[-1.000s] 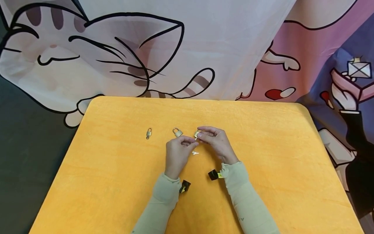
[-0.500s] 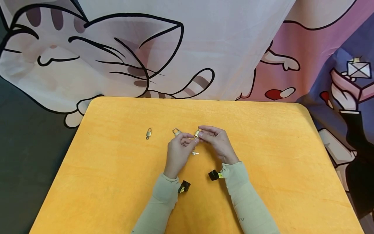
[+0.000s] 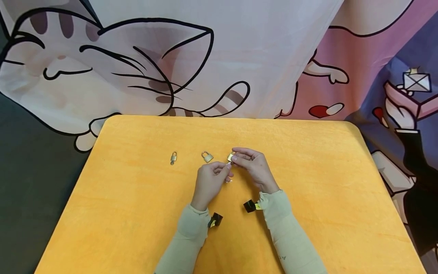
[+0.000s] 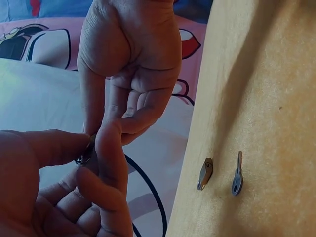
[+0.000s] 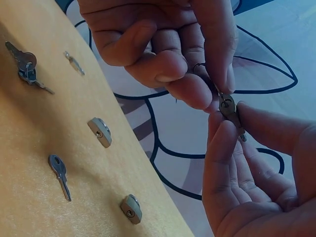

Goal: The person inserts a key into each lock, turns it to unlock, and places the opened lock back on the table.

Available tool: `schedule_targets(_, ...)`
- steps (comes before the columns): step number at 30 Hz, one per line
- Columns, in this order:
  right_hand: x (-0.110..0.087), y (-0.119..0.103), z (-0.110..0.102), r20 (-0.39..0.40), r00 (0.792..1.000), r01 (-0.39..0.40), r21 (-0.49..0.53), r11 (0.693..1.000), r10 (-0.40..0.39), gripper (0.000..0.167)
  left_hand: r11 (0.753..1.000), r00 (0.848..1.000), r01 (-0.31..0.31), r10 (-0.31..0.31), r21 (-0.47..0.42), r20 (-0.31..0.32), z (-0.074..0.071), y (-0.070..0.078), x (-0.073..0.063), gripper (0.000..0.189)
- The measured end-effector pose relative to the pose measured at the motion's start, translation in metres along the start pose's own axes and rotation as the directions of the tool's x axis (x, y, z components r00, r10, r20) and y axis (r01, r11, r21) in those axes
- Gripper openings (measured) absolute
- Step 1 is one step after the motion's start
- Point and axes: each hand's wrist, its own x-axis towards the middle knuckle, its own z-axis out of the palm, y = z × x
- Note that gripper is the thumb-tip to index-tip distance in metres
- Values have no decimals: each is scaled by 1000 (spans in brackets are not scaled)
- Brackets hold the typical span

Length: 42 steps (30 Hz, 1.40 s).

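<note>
My right hand [image 3: 254,169] pinches a small brass padlock [image 3: 230,156] between thumb and fingertips above the table. Against its lower end, my left hand [image 3: 209,183] holds a small key [image 3: 228,163] between thumb and forefinger. In the right wrist view the key meets the padlock's keyhole face [image 5: 227,104]; how deep it sits cannot be told. Fingers of both hands hide much of the padlock in the left wrist view. On the table a loose key [image 5: 59,175] lies below the hands, mostly covered by the left hand in the head view.
A padlock [image 3: 207,156] lies left of the held one, and another [image 3: 173,158] farther left. The right wrist view also has a padlock [image 5: 131,210] nearer the right hand and ringed keys [image 5: 27,64]. A printed curtain [image 3: 267,57] hangs behind the yellow table [image 3: 137,213].
My left fingers shift at the held padlock and drop slightly, uncovering the middle padlock and covering most of the loose key. My right hand stays nearly still.
</note>
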Motion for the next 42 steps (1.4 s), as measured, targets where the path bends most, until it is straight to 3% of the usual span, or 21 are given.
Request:
schedule_targets(9,1,0,1,-10,1000,-4,-29,1000,4,35,998,1000,16,-16,55,5,0,0,-1,24)
schedule_targets(23,-1,0,0,-1,1000,-30,-89,996,30,37,995,999,28,-30,98,16,-1,0,-1,25)
schedule_targets(42,-2,-1,0,17,999,-33,-99,995,35,35,997,1000,18,-19,78,15,-1,0,-1,24)
